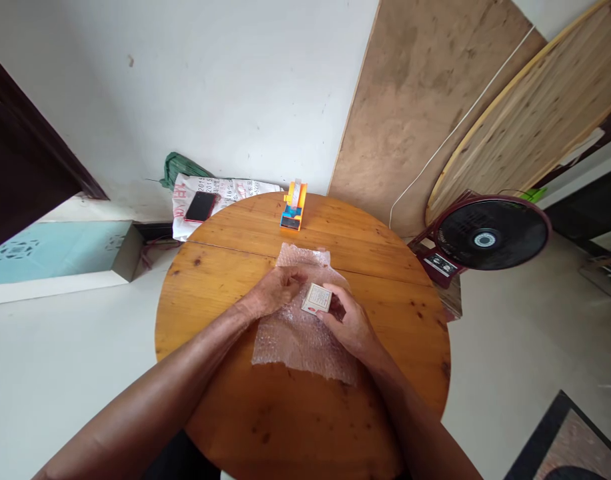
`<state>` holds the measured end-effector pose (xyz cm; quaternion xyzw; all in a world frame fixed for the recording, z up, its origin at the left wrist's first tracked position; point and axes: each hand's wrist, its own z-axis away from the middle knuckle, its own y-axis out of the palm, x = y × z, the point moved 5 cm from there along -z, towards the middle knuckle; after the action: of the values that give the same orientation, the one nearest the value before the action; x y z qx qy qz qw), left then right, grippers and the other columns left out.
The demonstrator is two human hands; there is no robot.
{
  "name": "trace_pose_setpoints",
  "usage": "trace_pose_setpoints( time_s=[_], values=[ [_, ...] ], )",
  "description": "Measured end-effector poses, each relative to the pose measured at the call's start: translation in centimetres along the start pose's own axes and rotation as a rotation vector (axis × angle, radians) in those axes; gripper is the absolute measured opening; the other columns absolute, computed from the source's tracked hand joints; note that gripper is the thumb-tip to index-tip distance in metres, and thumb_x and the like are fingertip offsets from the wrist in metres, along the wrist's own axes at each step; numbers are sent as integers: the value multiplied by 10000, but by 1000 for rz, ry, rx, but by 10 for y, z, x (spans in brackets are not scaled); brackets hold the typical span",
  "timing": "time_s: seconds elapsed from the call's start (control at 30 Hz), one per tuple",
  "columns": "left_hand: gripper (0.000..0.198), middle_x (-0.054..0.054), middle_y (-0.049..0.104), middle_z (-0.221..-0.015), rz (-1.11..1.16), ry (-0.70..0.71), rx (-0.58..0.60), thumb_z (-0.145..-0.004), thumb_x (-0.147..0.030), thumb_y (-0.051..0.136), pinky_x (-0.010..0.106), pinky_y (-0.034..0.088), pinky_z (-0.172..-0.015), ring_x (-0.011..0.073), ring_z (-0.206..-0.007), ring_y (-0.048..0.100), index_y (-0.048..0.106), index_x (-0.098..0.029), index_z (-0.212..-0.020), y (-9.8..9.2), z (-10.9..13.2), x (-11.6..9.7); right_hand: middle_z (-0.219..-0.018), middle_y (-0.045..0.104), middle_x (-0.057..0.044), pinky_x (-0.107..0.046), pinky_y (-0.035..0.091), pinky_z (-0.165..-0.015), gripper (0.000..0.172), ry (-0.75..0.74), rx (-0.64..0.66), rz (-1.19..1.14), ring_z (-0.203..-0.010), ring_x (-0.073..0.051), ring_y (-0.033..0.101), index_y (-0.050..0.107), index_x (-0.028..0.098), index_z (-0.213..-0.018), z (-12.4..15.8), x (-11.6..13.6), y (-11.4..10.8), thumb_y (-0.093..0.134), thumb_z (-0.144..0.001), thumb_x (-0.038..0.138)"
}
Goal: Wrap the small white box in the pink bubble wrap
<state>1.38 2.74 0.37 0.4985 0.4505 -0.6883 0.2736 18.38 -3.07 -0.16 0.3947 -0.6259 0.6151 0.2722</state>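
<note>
- Head view: the small box (316, 298) was pinched by the right hand (351, 321), over the bubble wrap (305, 347).
- Left hand (274, 291) was half-curled; its hold couldn't be told.
- Wrap was best kept flat.

White sack (229, 189): dark "2015" printed twice, one above the other; red lettering at left (not made out). Small box (317, 298): fine print, too small to read.

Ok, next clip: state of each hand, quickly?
Left hand: fingers curled over the bubble wrap; whether it grips anything cannot be told.
Right hand: holding the small box.
</note>
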Motion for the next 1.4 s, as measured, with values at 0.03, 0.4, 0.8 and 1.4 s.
trace_pose_setpoints(
  time_s=[0.03,0.4,0.8,1.4],
  values=[
    [249,-29,538,-645,-48,22,-9,-775,-170,465,209,317,-495,91,-535,421,660,-120,-921,1,0,0,-1175,661,-77,-380,515,-907,485,0,0,-15,-1007,-211,647,534,212,-1247,0,0,0,623,-770,222],
    [488,107,620,-1156,-685,380,-44,-741,-526,687,421,451,-918,318,-1108,518,655,-180,-1084,20,13,-15,-1211,642,-81,-390,510,-937,417,119,-69,-37,-1051,-229,641,552,217,-1187,20,8,-66,611,-786,311],
    [667,114,550,-1247,-936,358,-47,-666,-700,659,470,409,-944,345,-1144,461,602,-213,-1117,33,19,-13,-1407,503,-107,-507,378,-1096,487,-20,-327,453,-1317,-282,458,483,236,-1327,71,8,-106,557,-851,315],
    [331,128,606,-1066,-874,288,-70,-821,-483,579,422,493,-846,302,-998,581,639,-181,-943,23,19,-19,-1501,405,-136,-462,300,-1162,520,-69,31,738,-1400,-255,355,436,115,-1422,1,-7,-8,385,-912,201]
  ],
)
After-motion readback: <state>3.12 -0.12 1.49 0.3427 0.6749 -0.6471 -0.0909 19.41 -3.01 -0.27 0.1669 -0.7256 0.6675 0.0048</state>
